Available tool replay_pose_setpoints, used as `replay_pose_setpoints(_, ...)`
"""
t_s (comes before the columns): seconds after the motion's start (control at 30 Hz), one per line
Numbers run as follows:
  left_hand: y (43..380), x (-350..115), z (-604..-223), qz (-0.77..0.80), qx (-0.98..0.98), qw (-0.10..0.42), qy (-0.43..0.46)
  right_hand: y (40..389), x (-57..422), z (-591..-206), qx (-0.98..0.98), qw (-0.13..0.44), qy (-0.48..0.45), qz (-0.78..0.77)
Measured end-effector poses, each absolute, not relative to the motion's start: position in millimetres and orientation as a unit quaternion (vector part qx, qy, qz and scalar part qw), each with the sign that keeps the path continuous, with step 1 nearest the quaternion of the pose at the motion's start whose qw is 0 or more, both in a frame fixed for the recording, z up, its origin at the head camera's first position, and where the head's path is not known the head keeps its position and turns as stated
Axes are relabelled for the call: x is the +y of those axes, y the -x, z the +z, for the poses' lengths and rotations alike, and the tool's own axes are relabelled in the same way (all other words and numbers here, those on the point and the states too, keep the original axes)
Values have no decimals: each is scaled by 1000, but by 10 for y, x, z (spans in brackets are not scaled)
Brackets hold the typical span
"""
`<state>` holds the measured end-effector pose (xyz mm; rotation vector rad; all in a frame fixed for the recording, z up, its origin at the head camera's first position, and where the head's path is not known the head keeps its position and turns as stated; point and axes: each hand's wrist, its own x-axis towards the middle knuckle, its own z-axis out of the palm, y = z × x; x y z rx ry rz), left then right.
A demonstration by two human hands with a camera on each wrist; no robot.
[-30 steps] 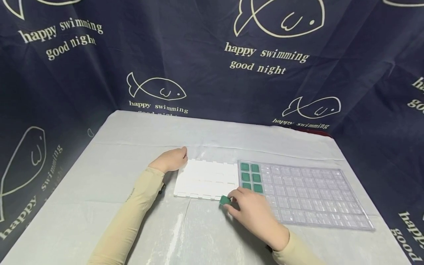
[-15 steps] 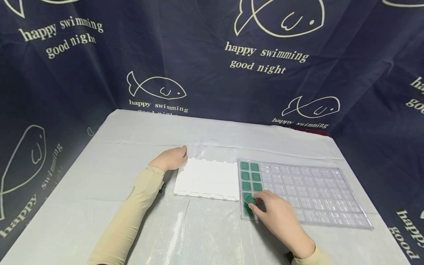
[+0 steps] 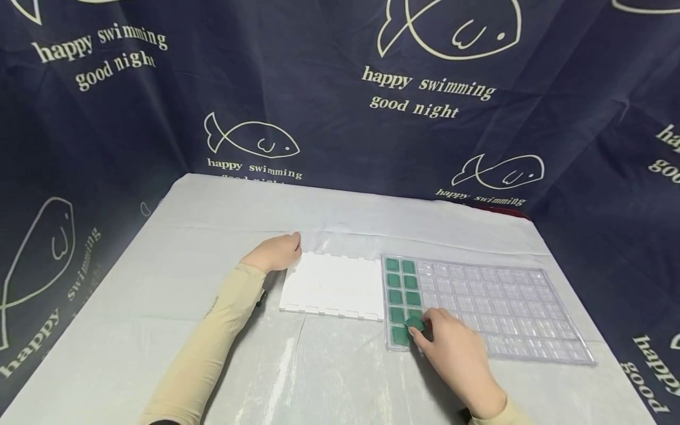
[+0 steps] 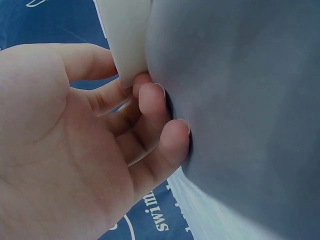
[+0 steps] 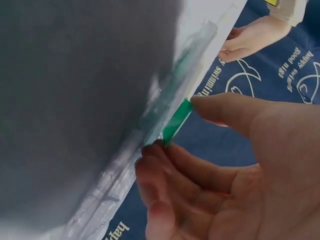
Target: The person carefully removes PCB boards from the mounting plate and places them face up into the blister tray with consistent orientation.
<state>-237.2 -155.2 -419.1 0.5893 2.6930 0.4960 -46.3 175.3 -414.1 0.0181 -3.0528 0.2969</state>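
A small green square tile [image 3: 414, 323] is pinched between the thumb and fingers of my right hand [image 3: 457, 354], over the second column of a clear compartment tray [image 3: 510, 316]. From the right wrist view the tile [image 5: 177, 121] shows edge-on between thumb and fingertips. My left hand [image 3: 273, 252] is at the far left corner of a flat white board [image 3: 329, 286] with notched edges. The left wrist view has thumb and forefinger on either side of the board's corner [image 4: 129, 45], the other fingers curled against the table surface.
Green tiles [image 3: 395, 297] fill the tray's leftmost column, with several more in the second. Right of these, the compartments hold no green tiles. Board and tray lie side by side on a pale table cover [image 3: 212, 206]. A dark blue printed curtain [image 3: 340, 118] surrounds the table.
My right hand has moved right from the board's front edge to the tray's second column, still holding a green tile. The left hand stays at the board's corner.
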Motion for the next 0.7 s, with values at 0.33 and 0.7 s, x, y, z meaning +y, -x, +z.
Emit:
replay_pose_setpoints(0.33, 2350, -1551, -4120, 176, 947, 170, -211, 457, 1698, -4256, -997, 66, -25, 33)
replay_pose_setpoints(0.7, 2354, -1563, -4131, 181, 945, 179, -205, 463, 1706, -4249, -995, 82, -46, 44)
